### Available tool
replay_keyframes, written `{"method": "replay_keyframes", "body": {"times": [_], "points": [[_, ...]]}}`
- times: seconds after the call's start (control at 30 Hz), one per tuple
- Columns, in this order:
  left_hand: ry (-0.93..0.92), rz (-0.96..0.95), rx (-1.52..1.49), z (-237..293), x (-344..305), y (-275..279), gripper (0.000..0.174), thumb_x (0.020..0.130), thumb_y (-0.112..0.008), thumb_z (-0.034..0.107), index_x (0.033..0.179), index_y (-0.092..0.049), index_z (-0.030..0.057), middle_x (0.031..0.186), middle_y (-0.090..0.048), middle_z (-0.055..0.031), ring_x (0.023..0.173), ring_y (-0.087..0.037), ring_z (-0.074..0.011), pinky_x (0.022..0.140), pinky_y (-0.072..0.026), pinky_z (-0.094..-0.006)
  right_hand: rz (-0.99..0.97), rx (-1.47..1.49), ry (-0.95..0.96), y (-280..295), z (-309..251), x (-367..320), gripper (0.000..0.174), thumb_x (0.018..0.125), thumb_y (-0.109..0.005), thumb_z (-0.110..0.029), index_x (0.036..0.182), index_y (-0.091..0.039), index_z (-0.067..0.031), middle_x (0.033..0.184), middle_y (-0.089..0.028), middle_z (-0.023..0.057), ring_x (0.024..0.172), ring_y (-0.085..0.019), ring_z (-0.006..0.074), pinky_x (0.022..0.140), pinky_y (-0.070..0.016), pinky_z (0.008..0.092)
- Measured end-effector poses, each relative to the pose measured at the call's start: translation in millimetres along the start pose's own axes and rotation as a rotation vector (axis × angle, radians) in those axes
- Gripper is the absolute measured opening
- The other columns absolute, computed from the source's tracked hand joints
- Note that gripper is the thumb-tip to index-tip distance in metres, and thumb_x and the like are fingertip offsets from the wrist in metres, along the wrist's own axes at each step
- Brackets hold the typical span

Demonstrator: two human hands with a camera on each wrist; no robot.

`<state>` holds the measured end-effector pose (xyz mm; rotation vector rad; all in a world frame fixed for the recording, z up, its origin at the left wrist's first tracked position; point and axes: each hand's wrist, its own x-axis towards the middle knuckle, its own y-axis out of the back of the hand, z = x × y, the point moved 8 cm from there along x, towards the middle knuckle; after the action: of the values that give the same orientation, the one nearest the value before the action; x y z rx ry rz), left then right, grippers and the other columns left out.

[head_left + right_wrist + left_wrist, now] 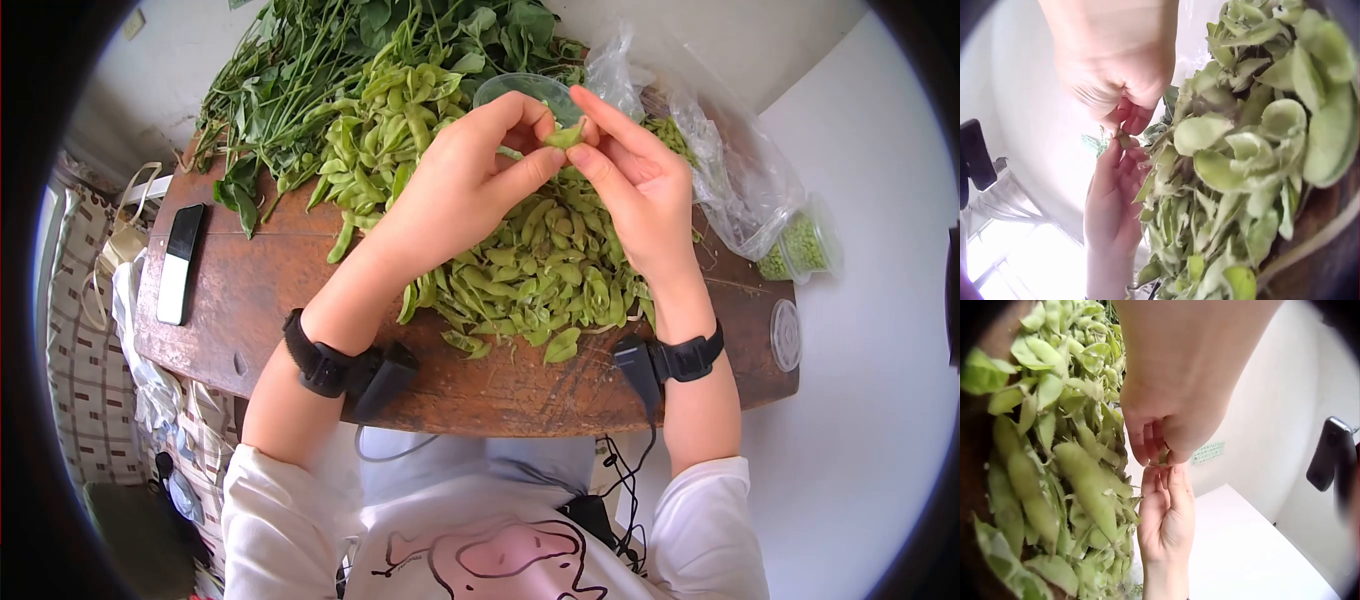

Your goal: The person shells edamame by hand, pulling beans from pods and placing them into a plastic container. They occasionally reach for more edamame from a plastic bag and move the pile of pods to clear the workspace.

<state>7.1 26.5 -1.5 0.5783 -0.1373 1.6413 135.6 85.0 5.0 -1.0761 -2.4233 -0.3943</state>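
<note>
A green soybean pod (565,136) is pinched between my two hands above a heap of pods (540,260). My left hand (475,185) holds one end with thumb and curled fingers. The other end sits between the thumb and fingers of my right hand (645,190), whose index finger points upward. In the left wrist view the fingertips of both hands meet at the pod, which is mostly hidden there. The right wrist view shows a bit of the pod (1124,140) between the fingertips. Behind the hands stands a clear plastic bowl (490,90), partly covered by them.
Leafy soybean stalks (270,110) cover the back left of the wooden table (280,270). At left lies a phone (180,265). A clear plastic bag (740,190), a tub of shelled beans (805,245) and a round lid (787,335) are at right.
</note>
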Motion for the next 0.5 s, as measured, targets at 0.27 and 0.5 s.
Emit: {"method": "replay_keyframes", "body": {"times": [0.27,0.5], "points": [[0.217,0.05,-0.03,-0.6,42.8,21.9,0.016,0.094,-0.068,0.014,0.099,-0.063,-0.0005,0.09,-0.065,-0.002,0.079,-0.062,-0.0079,0.072,-0.0514,-0.022,0.033,0.129,-0.179,12.4,10.4,47.0,0.026,0.092,-0.068,-0.004,0.117,-0.068,0.0061,0.111,-0.072,0.0101,0.093,-0.065,0.0133,0.086,-0.0538,0.0281],[0.352,-0.016,0.039,9.7,64.3,39.5,0.02,0.09,-0.073,0.017,0.097,-0.066,-0.0002,0.089,-0.068,-0.0038,0.079,-0.065,-0.0085,0.077,-0.0539,-0.0206,0.108,0.148,-0.347,17.6,4.7,64.1,0.029,0.087,-0.075,-0.01,0.109,-0.069,0.0084,0.097,-0.07,0.0103,0.085,-0.065,0.0158,0.08,-0.0539,0.0274]]}}
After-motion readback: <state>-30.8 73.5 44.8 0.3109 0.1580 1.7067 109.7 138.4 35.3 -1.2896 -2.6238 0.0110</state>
